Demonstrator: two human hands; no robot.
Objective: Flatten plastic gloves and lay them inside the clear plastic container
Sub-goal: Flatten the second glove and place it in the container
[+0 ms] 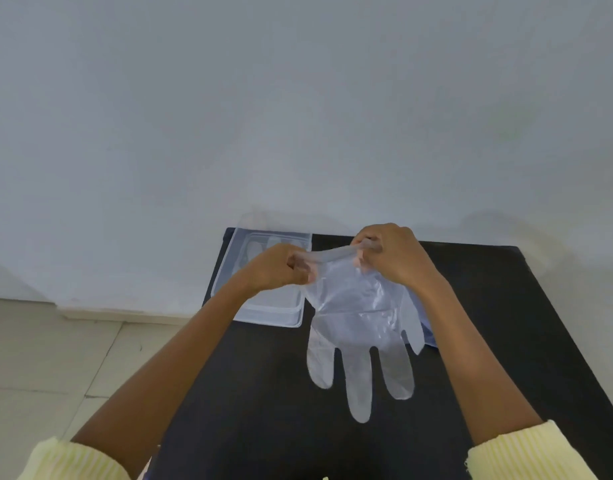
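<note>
A clear plastic glove (358, 327) hangs over the black table (505, 306), fingers pointing toward me. My left hand (280, 268) and my right hand (391, 254) each pinch its cuff and hold it stretched between them. The clear plastic container (267, 306) sits at the table's far left corner, partly behind my left hand; something pale shows inside it, too faint to name. A bluish edge (429, 334) peeks out under the glove's right side, possibly more gloves.
A grey wall (298, 98) rises directly behind the table. Pale floor tiles (55, 358) lie to the left, beyond the table's left edge. My yellow sleeves (73, 459) show at the bottom corners.
</note>
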